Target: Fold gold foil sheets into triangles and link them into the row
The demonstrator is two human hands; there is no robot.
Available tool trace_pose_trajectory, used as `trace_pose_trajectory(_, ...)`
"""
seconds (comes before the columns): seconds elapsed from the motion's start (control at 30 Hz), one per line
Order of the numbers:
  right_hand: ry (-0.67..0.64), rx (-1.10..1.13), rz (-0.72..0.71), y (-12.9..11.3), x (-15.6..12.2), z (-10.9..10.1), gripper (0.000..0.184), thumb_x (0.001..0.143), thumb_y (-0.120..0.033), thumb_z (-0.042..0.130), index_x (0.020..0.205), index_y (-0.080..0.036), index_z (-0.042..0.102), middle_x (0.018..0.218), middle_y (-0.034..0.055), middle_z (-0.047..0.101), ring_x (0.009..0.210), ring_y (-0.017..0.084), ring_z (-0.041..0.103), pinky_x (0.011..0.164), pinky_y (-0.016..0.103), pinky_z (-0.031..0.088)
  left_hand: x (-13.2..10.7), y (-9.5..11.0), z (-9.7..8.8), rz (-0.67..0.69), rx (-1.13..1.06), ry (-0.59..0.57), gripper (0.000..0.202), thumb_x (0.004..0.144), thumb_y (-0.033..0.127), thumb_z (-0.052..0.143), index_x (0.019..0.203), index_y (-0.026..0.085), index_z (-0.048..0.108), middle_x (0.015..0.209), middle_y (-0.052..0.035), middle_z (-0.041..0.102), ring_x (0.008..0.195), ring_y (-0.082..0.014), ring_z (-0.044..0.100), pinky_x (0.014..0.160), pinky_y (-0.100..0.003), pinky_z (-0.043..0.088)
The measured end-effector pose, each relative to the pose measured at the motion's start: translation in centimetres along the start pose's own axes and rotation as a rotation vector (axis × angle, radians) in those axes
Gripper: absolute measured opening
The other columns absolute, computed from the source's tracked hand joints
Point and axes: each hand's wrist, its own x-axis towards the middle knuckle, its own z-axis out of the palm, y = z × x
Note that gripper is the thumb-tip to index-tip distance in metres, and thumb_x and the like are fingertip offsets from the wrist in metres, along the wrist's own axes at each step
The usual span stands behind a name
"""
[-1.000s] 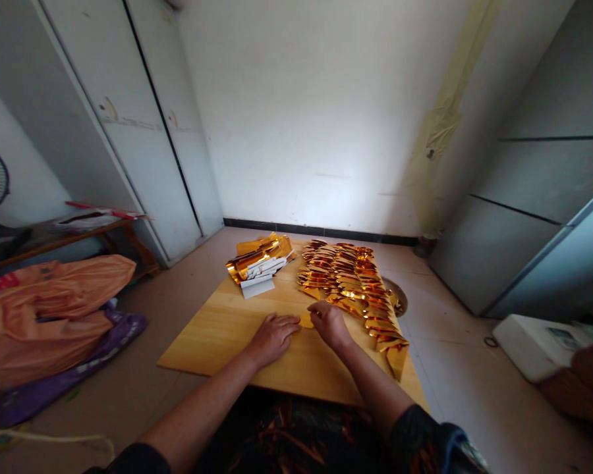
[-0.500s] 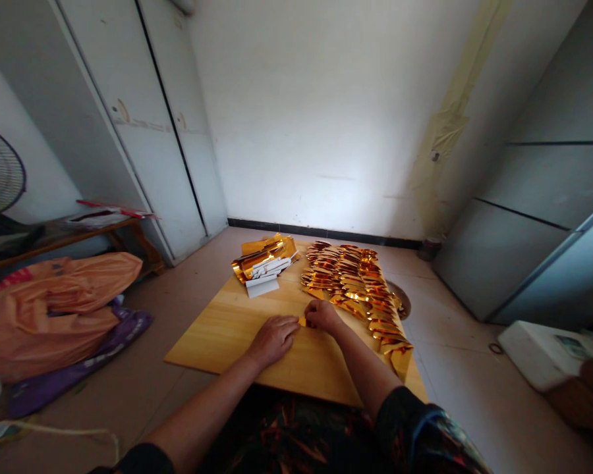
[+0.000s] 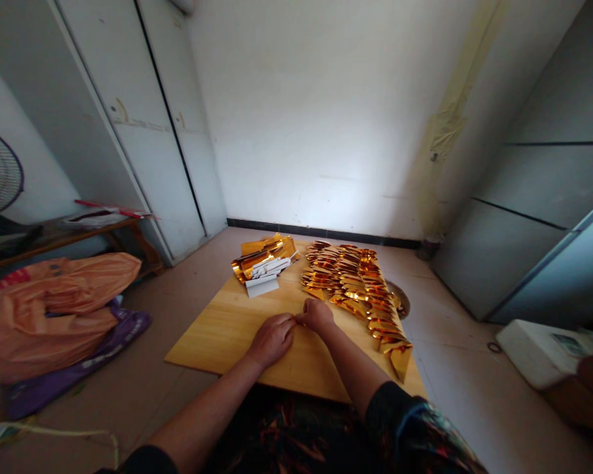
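Note:
My left hand [image 3: 273,339] rests on the wooden board [image 3: 212,336], its fingers bent and pressed together at the tips. Against it, my right hand [image 3: 318,316] is closed in a pinch, so the fingertips of both hands meet. A small piece of gold foil paper is held between them, almost wholly covered by the fingers now. To the right of my hands lie overlapping rows of folded gold foil pieces [image 3: 346,276]. Beyond my left hand is a loose heap of gold foil sheets [image 3: 271,249], with white-backed paper [image 3: 263,286] at its near side.
A round dish [image 3: 402,301] shows past the board's right edge. On the floor at left lie an orange bag [image 3: 54,309] and a purple bag [image 3: 93,355]. A white box [image 3: 538,355] stands at right. Grey cabinets [image 3: 138,131] flank the white wall.
My right hand has shifted slightly left, towards my left hand, and turned a little. The gold foil that showed between the fingers is now mostly covered. My left hand has barely moved.

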Motion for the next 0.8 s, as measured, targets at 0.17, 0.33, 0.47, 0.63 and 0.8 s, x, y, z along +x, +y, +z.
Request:
trace_pose_trajectory(0.17, -0.044, 0.029, -0.02, 0.3, 0.1, -0.3, 0.022, 0.065, -0.038, 0.069, 0.076, -0.02, 0.063, 0.081, 0.0026, 0.067, 0.074, 0.016, 0.059, 0.056, 0.021, 0.036, 0.0, -0.1, 0.1, 0.0, 0.005, 0.002, 0.028, 0.08, 0.014, 0.048, 0.101, 0.018, 0.066, 0.108, -0.0088, 0.065, 0.098, -0.0211, 0.06, 0.091, -0.035, 0.048)
trace_pose_trajectory(0.33, -0.06, 0.075, -0.027, 0.9, 0.4, -0.1, 0.019, 0.061, -0.032, 0.072, 0.074, -0.02, 0.062, 0.073, -0.001, 0.064, 0.066, 0.012, 0.056, 0.052, 0.019, 0.032, -0.1, -0.3, 0.5, -0.009, 0.012, 0.012, 0.029, 0.08, 0.014, 0.048, 0.101, 0.019, 0.067, 0.109, -0.0094, 0.065, 0.098, -0.0214, 0.06, 0.091, -0.035, 0.048)
trace_pose_trajectory(0.47, -0.039, 0.065, -0.031, 0.8, 0.4, -0.1, 0.019, 0.06, -0.029, 0.072, 0.072, -0.02, 0.062, 0.074, -0.0009, 0.063, 0.066, 0.012, 0.054, 0.051, 0.02, 0.03, 0.0, -0.2, 0.4, -0.009, 0.041, -0.002, 0.028, 0.08, 0.015, 0.048, 0.1, 0.018, 0.067, 0.108, -0.0098, 0.065, 0.097, -0.0211, 0.061, 0.09, -0.034, 0.049)
trace_pose_trajectory(0.63, -0.054, 0.093, 0.004, 0.8, 0.7, 0.1, 0.02, 0.056, -0.026, 0.073, 0.072, -0.021, 0.062, 0.074, -0.0004, 0.064, 0.067, 0.013, 0.056, 0.049, 0.019, 0.032, 0.1, -0.1, 0.3, -0.008, 0.065, -0.007, 0.029, 0.08, 0.015, 0.048, 0.1, 0.019, 0.068, 0.107, -0.0092, 0.066, 0.097, -0.0207, 0.061, 0.09, -0.034, 0.049)
trace_pose_trajectory(0.8, -0.07, 0.136, 0.028, 1.1, 1.1, 0.5, 0.017, 0.055, -0.019, 0.07, 0.071, -0.02, 0.064, 0.069, -0.0001, 0.066, 0.063, 0.013, 0.059, 0.049, 0.018, 0.035, 0.0, -0.2, 0.4, -0.015, 0.069, -0.007, 0.029, 0.081, 0.016, 0.047, 0.101, 0.018, 0.068, 0.11, -0.0103, 0.066, 0.1, -0.0232, 0.061, 0.09, -0.037, 0.049)
